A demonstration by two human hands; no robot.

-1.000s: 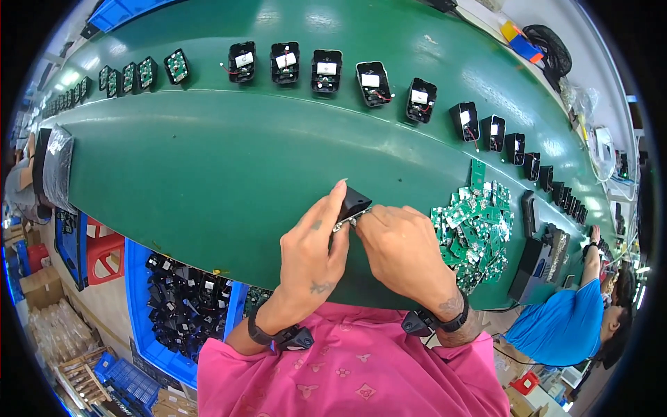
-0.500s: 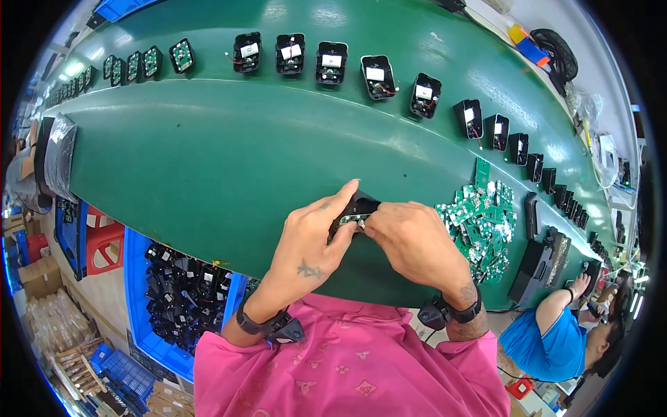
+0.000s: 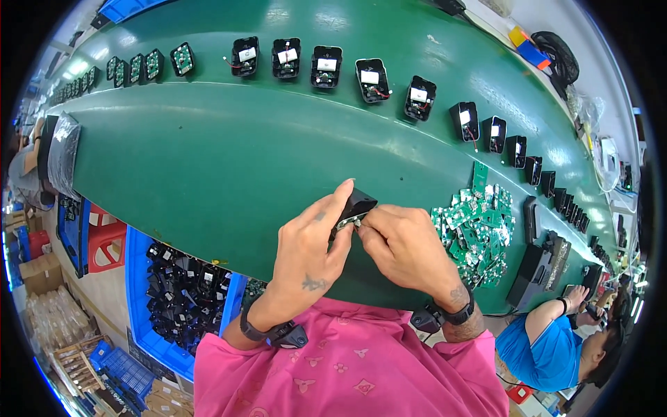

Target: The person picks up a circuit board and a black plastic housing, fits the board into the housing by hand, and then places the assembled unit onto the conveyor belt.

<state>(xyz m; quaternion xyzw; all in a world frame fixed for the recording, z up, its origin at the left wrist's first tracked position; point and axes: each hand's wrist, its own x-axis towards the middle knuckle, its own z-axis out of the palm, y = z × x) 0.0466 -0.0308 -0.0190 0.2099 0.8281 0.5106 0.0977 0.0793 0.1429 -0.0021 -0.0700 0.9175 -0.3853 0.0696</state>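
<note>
My left hand (image 3: 306, 250) grips a small black plastic housing (image 3: 360, 202) above the green table, tilted on its side. Part of a green circuit board (image 3: 342, 225) shows at the housing's near side, by my left thumb. Close against it, my right hand (image 3: 406, 243) has its thumb and fingers pinched at the board's edge, beside a small pale part. What the pinch holds is hidden by the fingers. Right of my hands lies a loose pile of green circuit boards (image 3: 479, 226).
Black housings with white-labelled parts and red wires (image 3: 372, 80) stand in a curved row across the table (image 3: 229, 146). Others with green boards (image 3: 183, 59) stand far left. A blue bin (image 3: 142, 306) of black parts is at lower left. A person in blue (image 3: 542, 351) works at right.
The housing has been tipped, so more of its black outer face shows and less of its board. My right hand has shifted slightly left and down, still pinching at the board.
</note>
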